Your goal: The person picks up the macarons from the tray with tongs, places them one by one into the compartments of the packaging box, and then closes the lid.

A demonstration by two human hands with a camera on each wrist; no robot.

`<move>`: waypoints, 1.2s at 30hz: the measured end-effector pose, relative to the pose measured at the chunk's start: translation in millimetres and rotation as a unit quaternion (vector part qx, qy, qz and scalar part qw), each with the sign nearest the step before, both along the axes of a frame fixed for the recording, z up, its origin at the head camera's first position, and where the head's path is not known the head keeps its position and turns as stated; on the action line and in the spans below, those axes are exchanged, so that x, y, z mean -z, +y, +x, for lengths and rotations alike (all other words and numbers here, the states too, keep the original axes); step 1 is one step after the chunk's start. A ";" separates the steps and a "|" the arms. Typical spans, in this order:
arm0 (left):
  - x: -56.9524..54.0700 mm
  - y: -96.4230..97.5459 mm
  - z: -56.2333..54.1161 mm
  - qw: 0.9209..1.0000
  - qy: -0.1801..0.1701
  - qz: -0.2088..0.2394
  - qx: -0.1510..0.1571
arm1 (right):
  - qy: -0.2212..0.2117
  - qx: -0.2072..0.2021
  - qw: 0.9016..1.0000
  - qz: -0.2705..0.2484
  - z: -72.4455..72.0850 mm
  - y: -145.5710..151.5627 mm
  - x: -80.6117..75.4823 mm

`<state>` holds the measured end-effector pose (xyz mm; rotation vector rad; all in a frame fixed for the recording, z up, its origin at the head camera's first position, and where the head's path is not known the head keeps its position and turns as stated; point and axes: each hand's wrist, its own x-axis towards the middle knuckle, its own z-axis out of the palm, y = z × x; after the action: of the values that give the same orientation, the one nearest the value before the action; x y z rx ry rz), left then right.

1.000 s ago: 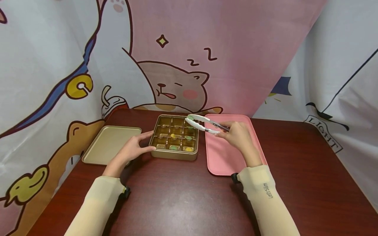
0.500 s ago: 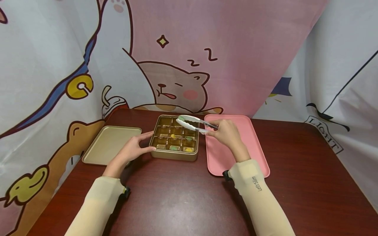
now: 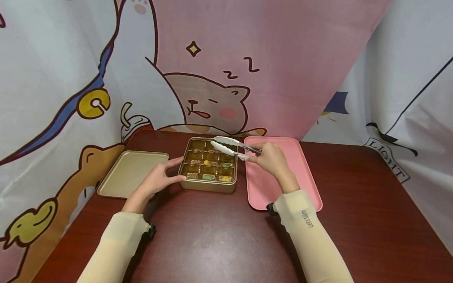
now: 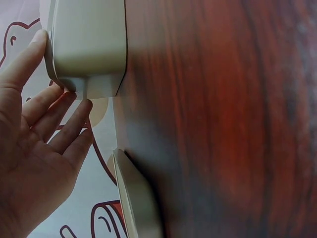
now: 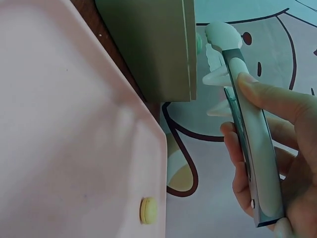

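Note:
My left hand (image 3: 159,179) rests at the left side of a gold tin (image 3: 209,186), with thumb and fingertips touching its rim in the left wrist view. Inside the tin is a gold divided insert holding several small green and yellow macarons, among them a yellow macaron (image 3: 225,179) at the front right. My right hand (image 3: 272,159) grips white-tipped tongs (image 3: 244,145) over the back of the tin, their tips apart. In the right wrist view, a green macaron (image 5: 199,43) peeks above the tin's rim beside the tong tips.
Right of the tin, a pink tray (image 3: 262,192) lies on the dark wooden table (image 3: 212,236). A yellow macaron (image 5: 148,210) sits on that tray in the right wrist view. The gold lid (image 3: 132,173) is at the left. A cartoon-printed cloth (image 3: 293,78) hangs behind.
My right hand has carried the tongs left across the tin's back. The green macaron seen between the tips earlier no longer shows there in the head view. My left hand stays in place.

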<state>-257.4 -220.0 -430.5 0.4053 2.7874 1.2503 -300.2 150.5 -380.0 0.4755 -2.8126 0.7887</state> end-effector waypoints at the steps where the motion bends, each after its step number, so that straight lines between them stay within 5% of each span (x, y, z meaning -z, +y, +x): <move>1: -0.1 -0.1 -0.1 1.000 0.000 0.000 0.000 | 0.001 0.001 1.000 -0.001 -0.1 0.3 -0.5; 19: 0.5 -0.5 -0.7 1.000 -0.004 -0.001 -0.002 | -0.003 0.024 1.000 -0.014 6.0 21.1 -8.8; 36: 0.4 -0.8 0.0 1.000 -0.007 -0.004 -0.006 | -0.004 0.082 0.997 -0.013 33.4 87.9 -1.2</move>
<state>-257.4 -220.9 -430.9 0.3783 2.7864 1.2389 -266.9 238.4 -378.7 0.2347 -2.8002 0.7930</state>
